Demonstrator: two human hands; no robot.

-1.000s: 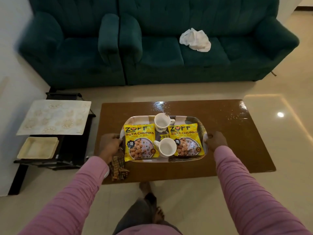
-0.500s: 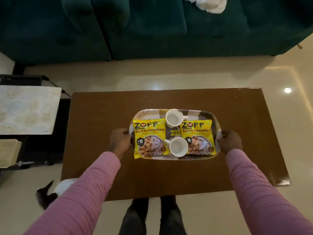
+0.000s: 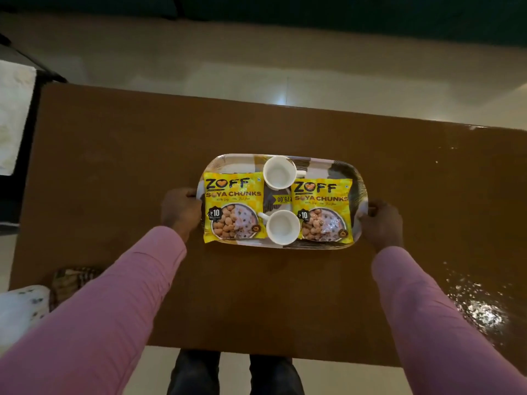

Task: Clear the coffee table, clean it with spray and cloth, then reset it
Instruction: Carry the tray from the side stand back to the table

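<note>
A patterned oval tray (image 3: 346, 169) sits near the middle of the brown coffee table (image 3: 114, 166). On it lie two yellow soya chunks packets, one on the left (image 3: 232, 206) and one on the right (image 3: 323, 209), with two white cups between them, a far one (image 3: 279, 172) and a near one (image 3: 283, 226). My left hand (image 3: 179, 209) grips the tray's left rim. My right hand (image 3: 380, 220) grips its right rim. Both sleeves are pink.
A brown patterned cloth (image 3: 71, 280) hangs near my left elbow with a white spotted object (image 3: 22, 306) beside it. A side stand with a pale mat (image 3: 14, 115) stands left of the table. Wet glare (image 3: 482, 309) marks the table's right part. The green sofa (image 3: 285, 7) is beyond.
My head has tilted down and closer over the table, so the sofa has slid out of the top. The tray has moved toward the table's middle, both hands still on its rims.
</note>
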